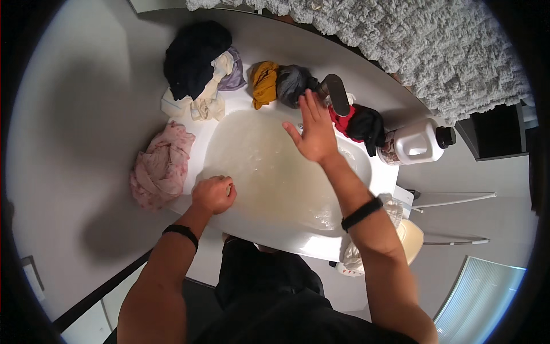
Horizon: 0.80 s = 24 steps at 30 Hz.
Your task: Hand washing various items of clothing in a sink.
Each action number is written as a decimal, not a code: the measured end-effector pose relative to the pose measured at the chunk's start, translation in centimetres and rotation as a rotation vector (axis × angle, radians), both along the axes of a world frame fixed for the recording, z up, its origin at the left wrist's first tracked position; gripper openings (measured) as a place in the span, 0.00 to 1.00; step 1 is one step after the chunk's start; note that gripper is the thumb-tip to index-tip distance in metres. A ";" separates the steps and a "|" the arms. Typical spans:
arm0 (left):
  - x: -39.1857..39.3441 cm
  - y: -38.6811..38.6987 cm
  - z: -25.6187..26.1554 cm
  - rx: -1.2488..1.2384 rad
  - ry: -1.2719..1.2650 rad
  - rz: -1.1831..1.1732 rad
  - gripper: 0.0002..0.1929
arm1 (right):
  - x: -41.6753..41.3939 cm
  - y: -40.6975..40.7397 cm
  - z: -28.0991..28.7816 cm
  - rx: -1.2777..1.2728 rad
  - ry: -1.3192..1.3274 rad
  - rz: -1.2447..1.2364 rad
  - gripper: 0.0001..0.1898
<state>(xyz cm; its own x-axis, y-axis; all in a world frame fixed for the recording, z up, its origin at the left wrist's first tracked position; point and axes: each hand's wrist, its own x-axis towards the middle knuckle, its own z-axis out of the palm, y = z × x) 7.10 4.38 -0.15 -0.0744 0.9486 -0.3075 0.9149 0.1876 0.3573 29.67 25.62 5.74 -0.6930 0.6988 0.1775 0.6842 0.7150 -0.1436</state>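
Note:
A white washbasin (370,165) in front of me holds cloudy, yellowish water (275,172). My left hand (214,195) is curled into a loose fist over the basin's near left rim, with nothing visible in it. Above the far right side of the basin, my right hand (317,131) is spread, palm down, thumb apart from the fingers. Its fingertips are close to the dark faucet (339,96) and a bundled grey cloth (294,84); whether they touch either is unclear. A mustard cloth (265,84) lies left of the grey one.
At the left rim sit a pink patterned cloth (163,165), cream cloths (208,107), a black garment (195,56) and a lilac cloth (233,71). Right of the faucet are red (342,120) and black cloths (366,126) and a white jug (417,142). A fluffy grey textile (412,47) is beyond.

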 end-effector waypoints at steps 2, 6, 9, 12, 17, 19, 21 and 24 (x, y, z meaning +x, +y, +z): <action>0.1 0.1 -0.3 0.013 -0.021 0.000 0.10 | 1.1 -3.1 -1.7 0.083 0.372 -0.184 0.39; -0.7 -0.5 -0.7 0.010 -0.008 -0.011 0.11 | 4.2 -9.9 -4.9 -0.337 0.352 -0.305 0.39; -0.5 -0.2 -0.4 0.004 -0.045 -0.022 0.11 | 6.8 -11.8 -7.9 -0.298 0.325 -0.336 0.32; -0.3 -0.2 0.0 -0.008 -0.054 0.002 0.11 | 7.3 -11.2 -8.8 -0.639 0.715 -0.530 0.16; -0.5 -0.4 -0.4 -0.007 -0.038 0.012 0.11 | 6.2 -6.6 -5.5 -0.863 1.121 -0.639 0.13; -0.5 -0.5 -0.2 0.002 -0.043 0.030 0.11 | 5.5 -5.1 -2.7 -0.913 1.202 -0.738 0.14; -0.5 -0.3 -0.2 -0.006 -0.028 0.005 0.11 | 4.8 -3.9 -0.9 -0.911 1.239 -0.717 0.15; -0.4 -0.2 -0.1 0.003 -0.046 0.009 0.10 | 4.3 -3.6 -0.1 -0.915 1.248 -0.694 0.16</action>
<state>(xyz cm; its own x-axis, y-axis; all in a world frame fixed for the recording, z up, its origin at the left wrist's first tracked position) 6.72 4.20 -0.24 -0.0687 0.9489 -0.3081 0.8960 0.1945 0.3992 33.96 22.03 5.59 0.0049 0.9642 -0.2652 -0.0308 -0.2650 -0.9638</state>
